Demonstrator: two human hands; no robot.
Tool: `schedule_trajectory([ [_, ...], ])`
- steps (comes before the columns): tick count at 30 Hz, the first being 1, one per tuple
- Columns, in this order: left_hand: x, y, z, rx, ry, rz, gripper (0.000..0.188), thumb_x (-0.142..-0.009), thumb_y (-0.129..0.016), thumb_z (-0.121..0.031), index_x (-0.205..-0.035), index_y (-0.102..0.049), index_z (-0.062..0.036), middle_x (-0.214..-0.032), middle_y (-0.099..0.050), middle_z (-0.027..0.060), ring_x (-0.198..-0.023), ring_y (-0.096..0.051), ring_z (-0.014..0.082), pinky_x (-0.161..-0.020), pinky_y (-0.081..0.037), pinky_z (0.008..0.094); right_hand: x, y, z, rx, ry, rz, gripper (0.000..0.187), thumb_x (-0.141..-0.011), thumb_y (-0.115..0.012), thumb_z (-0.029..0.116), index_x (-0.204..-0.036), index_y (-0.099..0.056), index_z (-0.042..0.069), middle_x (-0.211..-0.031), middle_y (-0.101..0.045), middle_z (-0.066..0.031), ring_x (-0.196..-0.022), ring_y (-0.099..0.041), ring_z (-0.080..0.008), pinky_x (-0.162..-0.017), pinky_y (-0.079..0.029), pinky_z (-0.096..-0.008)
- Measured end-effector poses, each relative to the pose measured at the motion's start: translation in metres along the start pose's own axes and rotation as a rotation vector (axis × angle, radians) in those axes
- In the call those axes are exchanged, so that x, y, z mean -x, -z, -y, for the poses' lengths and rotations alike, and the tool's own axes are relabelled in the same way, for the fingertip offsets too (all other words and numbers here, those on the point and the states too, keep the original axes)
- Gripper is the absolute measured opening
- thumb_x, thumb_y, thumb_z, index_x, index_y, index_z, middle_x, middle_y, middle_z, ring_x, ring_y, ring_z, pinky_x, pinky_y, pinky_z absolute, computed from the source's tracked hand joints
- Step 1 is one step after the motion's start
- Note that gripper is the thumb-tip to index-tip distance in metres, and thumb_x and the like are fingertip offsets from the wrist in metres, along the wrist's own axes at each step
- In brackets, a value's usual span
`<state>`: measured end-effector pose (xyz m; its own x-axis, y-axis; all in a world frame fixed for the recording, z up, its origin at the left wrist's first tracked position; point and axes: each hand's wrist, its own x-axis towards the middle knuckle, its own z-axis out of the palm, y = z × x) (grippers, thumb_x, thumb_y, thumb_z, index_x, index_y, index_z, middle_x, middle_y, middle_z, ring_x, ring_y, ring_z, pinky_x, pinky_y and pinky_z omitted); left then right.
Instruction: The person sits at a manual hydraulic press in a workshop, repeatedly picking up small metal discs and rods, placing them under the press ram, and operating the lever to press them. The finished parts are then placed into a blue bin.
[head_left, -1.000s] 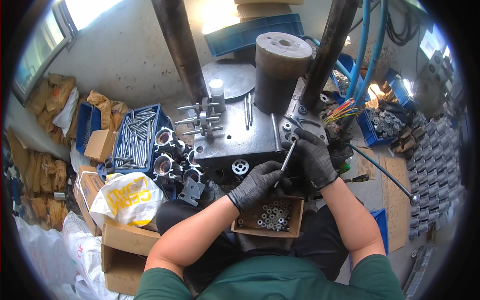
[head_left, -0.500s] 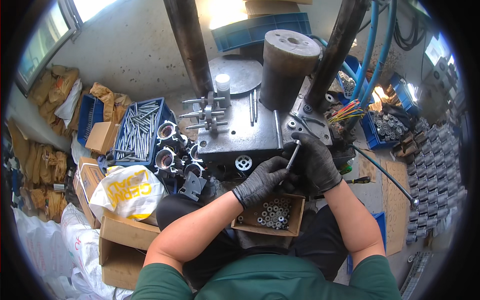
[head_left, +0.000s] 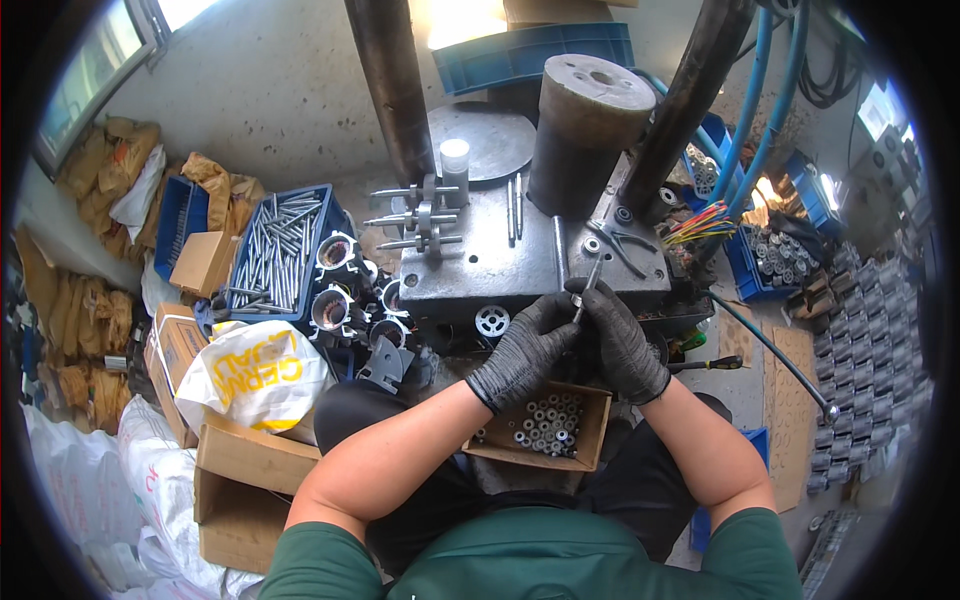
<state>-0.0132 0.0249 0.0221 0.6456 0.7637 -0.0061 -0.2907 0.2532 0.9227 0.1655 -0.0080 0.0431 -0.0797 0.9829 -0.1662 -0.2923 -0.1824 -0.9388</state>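
A slim metal shaft [head_left: 595, 272] stands slanted between my two hands, in front of the press plate [head_left: 500, 265]. My right hand [head_left: 625, 345], in a dark grey glove, pinches the shaft with thumb and fingers. My left hand [head_left: 525, 350], gloved alike, is closed around its lower part. A small bright ring-like part [head_left: 577, 300] shows on the shaft between my fingertips; its kind is hard to tell. Below my hands a cardboard box [head_left: 480, 455] holds many small metal rings [head_left: 545, 425].
On the plate are a thick steel cylinder [head_left: 585, 135], pliers [head_left: 625, 245], loose shafts [head_left: 514, 205], shafts with rotor cores [head_left: 430, 218] and a white-capped jar [head_left: 454, 165]. A blue crate of shafts [head_left: 275, 255] stands left, beside motor housings [head_left: 332, 310]. A screwdriver [head_left: 710, 363] lies right.
The shaft has turned more upright, its top end now higher. My right hand has shifted down and its fingers have moved onto the shaft; my left hand stays close beside it.
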Motion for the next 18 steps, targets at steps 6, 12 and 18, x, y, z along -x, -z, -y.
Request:
schedule_trajectory([
  [6,-0.004,0.020,-0.047,0.173,-0.168,-0.102,0.080,-0.101,-0.076,-0.016,-0.165,-0.029,-0.0111,-0.118,-0.071,0.0149,-0.107,-0.074,0.0265,-0.084,-0.065,0.0354,0.003,-0.001,-0.015,0.031,-0.111,0.116,0.054,-0.110,-0.057,0.049,-0.137,-0.060,0.002,-0.118,-0.071,-0.0078,-0.099,-0.068,-0.0159,-0.091,-0.057,-0.0330],
  [12,-0.002,0.054,-0.094,0.151,-0.368,-0.249,0.068,-0.100,-0.074,-0.013,-0.158,-0.040,-0.0191,-0.114,-0.071,0.0145,-0.103,-0.077,0.0283,-0.070,-0.066,0.0318,-0.013,-0.002,-0.083,0.218,-0.385,0.112,0.048,-0.109,-0.064,0.042,-0.136,-0.062,0.003,-0.118,-0.071,-0.0093,-0.103,-0.071,-0.0191,-0.092,-0.059,-0.0363],
  [18,-0.003,0.056,-0.088,0.154,-0.291,-0.281,0.072,-0.097,-0.073,-0.011,-0.159,-0.036,-0.0180,-0.113,-0.070,0.0137,-0.101,-0.077,0.0278,-0.070,-0.065,0.0317,-0.065,-0.042,-0.091,-0.172,-0.545,0.152,0.051,-0.106,-0.068,0.041,-0.145,-0.057,0.009,-0.137,-0.064,-0.0106,-0.104,-0.073,-0.0264,-0.094,-0.062,-0.0455],
])
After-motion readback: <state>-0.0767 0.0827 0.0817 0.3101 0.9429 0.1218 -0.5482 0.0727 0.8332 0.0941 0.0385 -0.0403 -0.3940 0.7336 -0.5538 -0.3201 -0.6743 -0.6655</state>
